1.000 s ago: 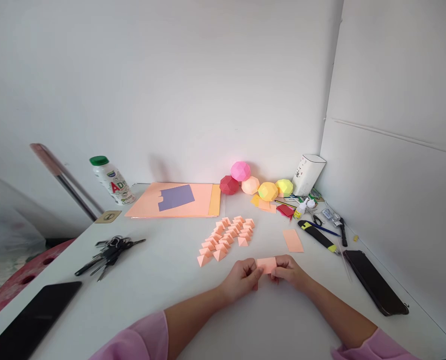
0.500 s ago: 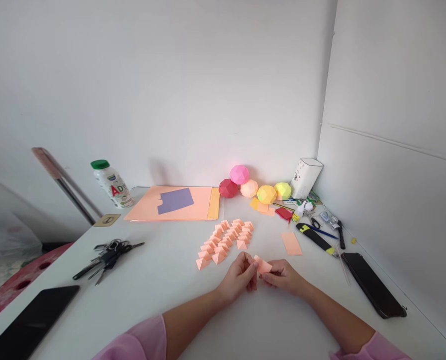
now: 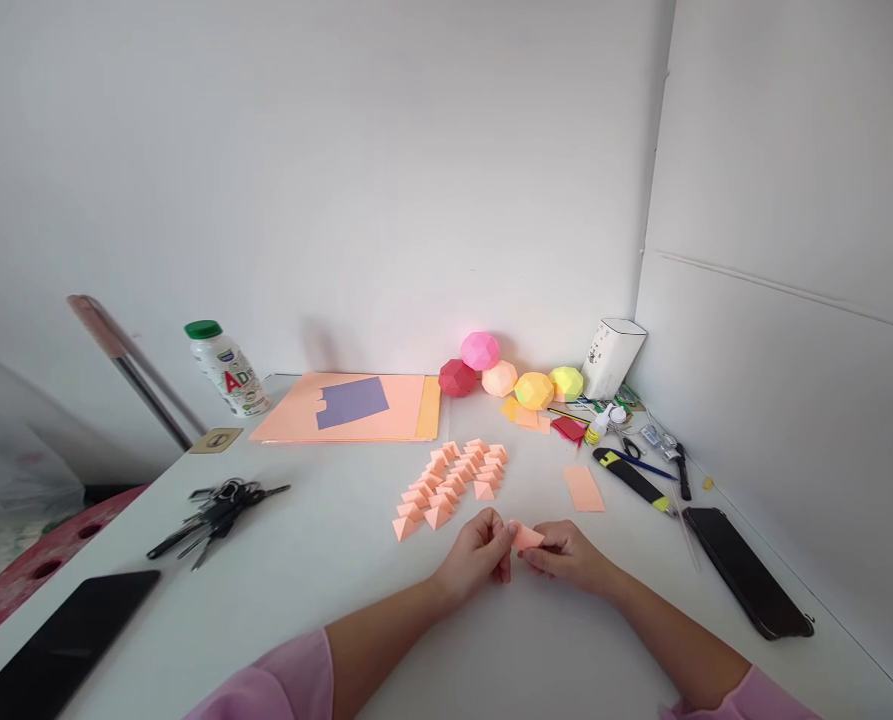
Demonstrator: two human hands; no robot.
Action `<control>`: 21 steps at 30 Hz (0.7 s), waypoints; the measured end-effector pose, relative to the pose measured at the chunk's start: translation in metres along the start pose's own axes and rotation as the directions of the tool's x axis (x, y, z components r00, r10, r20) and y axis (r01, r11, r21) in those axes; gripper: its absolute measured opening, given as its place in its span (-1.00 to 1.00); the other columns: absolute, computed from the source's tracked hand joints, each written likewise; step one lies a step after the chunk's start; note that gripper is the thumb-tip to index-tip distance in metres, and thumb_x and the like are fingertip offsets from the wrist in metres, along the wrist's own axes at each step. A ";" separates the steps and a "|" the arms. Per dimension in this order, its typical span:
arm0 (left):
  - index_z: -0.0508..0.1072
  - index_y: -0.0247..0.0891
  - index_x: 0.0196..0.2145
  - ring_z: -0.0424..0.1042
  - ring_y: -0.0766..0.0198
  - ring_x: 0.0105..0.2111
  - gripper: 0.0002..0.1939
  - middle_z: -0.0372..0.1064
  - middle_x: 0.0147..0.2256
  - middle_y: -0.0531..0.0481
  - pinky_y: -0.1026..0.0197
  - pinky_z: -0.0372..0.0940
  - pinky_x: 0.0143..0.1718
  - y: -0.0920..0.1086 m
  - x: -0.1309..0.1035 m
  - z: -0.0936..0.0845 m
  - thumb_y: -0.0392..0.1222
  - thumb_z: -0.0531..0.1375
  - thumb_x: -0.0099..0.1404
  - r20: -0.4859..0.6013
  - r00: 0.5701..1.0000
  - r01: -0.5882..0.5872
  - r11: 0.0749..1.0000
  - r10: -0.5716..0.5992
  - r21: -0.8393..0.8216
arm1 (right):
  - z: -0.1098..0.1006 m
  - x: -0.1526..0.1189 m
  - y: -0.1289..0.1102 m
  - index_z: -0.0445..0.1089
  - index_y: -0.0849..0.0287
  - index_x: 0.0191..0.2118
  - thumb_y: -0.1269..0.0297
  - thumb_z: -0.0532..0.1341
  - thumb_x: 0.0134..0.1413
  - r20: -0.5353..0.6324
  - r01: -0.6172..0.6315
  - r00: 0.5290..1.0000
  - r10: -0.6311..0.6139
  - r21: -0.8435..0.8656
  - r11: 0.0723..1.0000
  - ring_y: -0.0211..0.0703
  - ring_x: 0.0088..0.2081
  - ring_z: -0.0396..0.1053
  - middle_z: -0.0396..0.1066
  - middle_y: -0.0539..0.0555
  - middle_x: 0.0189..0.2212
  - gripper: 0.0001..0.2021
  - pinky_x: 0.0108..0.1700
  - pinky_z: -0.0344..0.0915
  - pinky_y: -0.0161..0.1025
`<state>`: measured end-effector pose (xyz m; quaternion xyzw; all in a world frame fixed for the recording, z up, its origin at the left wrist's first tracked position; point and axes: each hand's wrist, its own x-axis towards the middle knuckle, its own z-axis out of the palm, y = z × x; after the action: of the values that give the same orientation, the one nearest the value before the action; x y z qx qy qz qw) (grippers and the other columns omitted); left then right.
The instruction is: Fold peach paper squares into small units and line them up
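Observation:
Between my two hands is a small piece of peach paper (image 3: 527, 537), partly covered by the fingers. My left hand (image 3: 480, 552) pinches its left end between thumb and fingers. At the right end, my right hand (image 3: 567, 556) grips it with the thumb on the near side. Just beyond my left hand stand rows of small folded peach paper pieces (image 3: 438, 513) with pointed tops. A flat peach paper rectangle (image 3: 584, 489) lies on the table past my right hand.
Several faceted paper balls (image 3: 534, 391) sit by the back wall. A utility knife (image 3: 633, 480) and a black phone (image 3: 746, 570) lie at right. Peach sheets (image 3: 285, 412), a white bottle (image 3: 228, 370), keys (image 3: 221, 515) and a dark tablet-like slab (image 3: 63, 640) are at left.
The peach paper piece is tipped slightly lower and shows less of its surface. Both hands keep their hold in nearly the same place.

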<state>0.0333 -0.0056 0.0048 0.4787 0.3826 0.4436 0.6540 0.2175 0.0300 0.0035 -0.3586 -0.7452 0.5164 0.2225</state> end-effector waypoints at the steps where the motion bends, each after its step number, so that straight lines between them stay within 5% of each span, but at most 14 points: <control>1: 0.05 -0.19 -0.52 0.19 0.43 -0.70 -0.58 0.23 -0.71 0.19 0.32 0.13 -0.60 0.000 0.000 0.000 0.15 0.11 0.20 0.001 1.000 -0.001 1.000 0.001 0.002 | 0.000 0.000 0.000 0.35 0.25 -0.57 0.16 0.17 0.07 0.001 0.001 1.000 -0.001 -0.012 1.000 -0.33 -0.60 0.18 0.23 -0.04 -0.61 -0.70 -0.54 0.11 -0.36; 21: 0.10 -0.21 -0.58 0.21 0.39 -0.67 -0.57 0.24 -0.70 0.14 0.30 0.14 -0.58 -0.003 0.000 -0.003 0.16 0.10 0.19 0.012 1.000 -0.004 0.999 0.003 0.051 | 0.001 0.000 -0.001 0.33 0.25 -0.59 0.18 0.18 0.07 -0.006 -0.005 1.000 0.004 -0.050 0.999 -0.34 -0.59 0.17 0.21 -0.05 -0.62 -0.69 -0.54 0.09 -0.37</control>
<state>0.0315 -0.0052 0.0017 0.4987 0.3890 0.4317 0.6431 0.2168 0.0292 0.0044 -0.3672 -0.7563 0.4971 0.2147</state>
